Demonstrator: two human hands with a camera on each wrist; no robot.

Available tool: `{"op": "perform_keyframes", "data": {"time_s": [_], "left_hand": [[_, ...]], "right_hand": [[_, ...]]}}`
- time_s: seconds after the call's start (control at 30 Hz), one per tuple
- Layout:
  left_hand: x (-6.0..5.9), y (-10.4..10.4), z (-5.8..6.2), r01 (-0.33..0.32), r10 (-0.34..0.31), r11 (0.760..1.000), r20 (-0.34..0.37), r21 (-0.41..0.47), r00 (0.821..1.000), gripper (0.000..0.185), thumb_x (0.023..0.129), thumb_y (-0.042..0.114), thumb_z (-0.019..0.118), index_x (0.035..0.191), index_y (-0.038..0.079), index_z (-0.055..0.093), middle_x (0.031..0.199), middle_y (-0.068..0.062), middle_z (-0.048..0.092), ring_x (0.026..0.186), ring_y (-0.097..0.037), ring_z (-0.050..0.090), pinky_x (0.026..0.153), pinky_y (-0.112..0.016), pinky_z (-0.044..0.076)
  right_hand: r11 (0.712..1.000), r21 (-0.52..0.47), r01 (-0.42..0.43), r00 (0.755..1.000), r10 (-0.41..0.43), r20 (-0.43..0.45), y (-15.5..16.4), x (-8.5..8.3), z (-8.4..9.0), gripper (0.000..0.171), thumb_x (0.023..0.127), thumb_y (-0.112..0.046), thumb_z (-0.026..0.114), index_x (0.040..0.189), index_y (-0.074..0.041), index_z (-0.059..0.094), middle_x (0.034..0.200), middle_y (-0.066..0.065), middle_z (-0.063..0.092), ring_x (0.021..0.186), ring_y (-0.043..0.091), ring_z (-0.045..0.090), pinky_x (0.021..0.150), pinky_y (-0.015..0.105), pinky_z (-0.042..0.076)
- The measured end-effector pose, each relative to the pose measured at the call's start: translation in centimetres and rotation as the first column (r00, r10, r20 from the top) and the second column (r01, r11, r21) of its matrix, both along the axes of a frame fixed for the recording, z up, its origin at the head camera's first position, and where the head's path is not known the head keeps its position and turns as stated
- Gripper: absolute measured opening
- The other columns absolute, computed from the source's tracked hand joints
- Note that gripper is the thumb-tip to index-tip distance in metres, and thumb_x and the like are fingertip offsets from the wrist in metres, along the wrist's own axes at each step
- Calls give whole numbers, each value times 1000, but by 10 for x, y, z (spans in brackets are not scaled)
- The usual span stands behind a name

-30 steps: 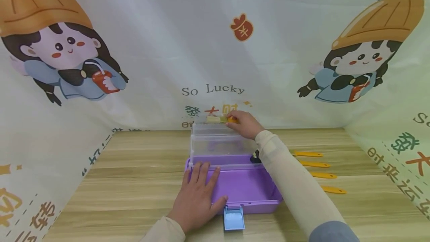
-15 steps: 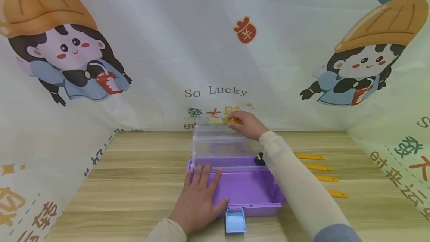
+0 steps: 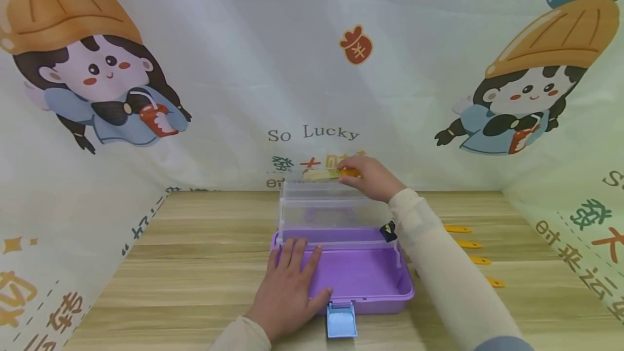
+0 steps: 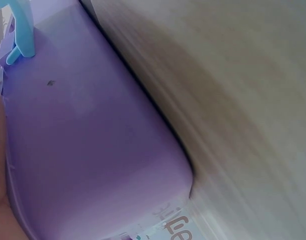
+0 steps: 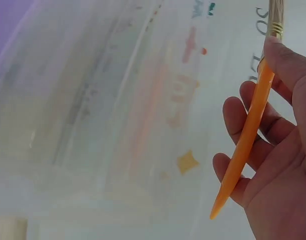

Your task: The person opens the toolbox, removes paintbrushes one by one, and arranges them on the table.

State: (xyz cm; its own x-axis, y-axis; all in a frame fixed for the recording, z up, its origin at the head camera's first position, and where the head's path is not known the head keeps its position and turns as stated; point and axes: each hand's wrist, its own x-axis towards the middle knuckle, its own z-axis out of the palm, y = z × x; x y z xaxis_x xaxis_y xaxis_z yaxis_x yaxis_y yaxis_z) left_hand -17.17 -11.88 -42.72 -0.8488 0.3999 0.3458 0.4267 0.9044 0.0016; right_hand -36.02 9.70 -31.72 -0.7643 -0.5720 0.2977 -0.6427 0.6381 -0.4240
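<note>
While the left hand is lying flat with straight fingers on the near left part of the purple box, the right hand is reaching to the box's far side at 12 o'clock. Its fingers and thumb are pinching an orange-handled brush, holding it over the top edge of the clear trays that are standing raised behind the purple base. The brush's pale bristle end is pointing toward 9 o'clock in the head view. A blue latch is hanging open at the box's near edge, at 6 o'clock. On the wooden counter, at 3 o'clock from the box, four more orange pieces are lying in a row, partly hidden by the right forearm.
</note>
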Motion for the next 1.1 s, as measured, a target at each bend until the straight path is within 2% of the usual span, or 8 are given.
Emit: {"op": "perform_keyframes", "data": {"time_s": [0.23,0.57,0.83,1.1], "left_hand": [[-2,0,-3,26,-26,1000,-97,-7,995,77,93,64,46,148,10,46,144,-21,39,136,-41,33,109,-62,27],[-1,1,-2,13,-13,1000,-29,-6,999,78,95,65,41,152,12,42,148,-19,36,140,-41,29,112,-61,23],[-1,0,-2,17,-16,1000,-43,19,999,77,95,64,43,150,11,44,148,-20,37,139,-41,30,111,-61,24],[-4,0,-4,27,-25,999,-75,18,997,77,94,64,43,150,11,45,144,-20,39,137,-40,32,110,-61,26]], "right_hand": [[999,-36,10,1000,-11,-28,25,21,5,31,96,-22,68,123,-7,67,122,9,65,113,28,60,98,47,47],[998,-51,43,998,-45,-43,70,57,-1,28,94,-16,70,120,-5,68,113,9,66,103,27,62,92,49,49],[997,-10,75,997,-75,11,107,85,-4,27,94,-13,69,118,-4,67,111,8,67,100,29,62,90,51,50],[992,48,113,993,-115,20,148,111,-28,22,92,-13,70,112,-5,68,108,6,68,96,25,64,85,50,52]]}}
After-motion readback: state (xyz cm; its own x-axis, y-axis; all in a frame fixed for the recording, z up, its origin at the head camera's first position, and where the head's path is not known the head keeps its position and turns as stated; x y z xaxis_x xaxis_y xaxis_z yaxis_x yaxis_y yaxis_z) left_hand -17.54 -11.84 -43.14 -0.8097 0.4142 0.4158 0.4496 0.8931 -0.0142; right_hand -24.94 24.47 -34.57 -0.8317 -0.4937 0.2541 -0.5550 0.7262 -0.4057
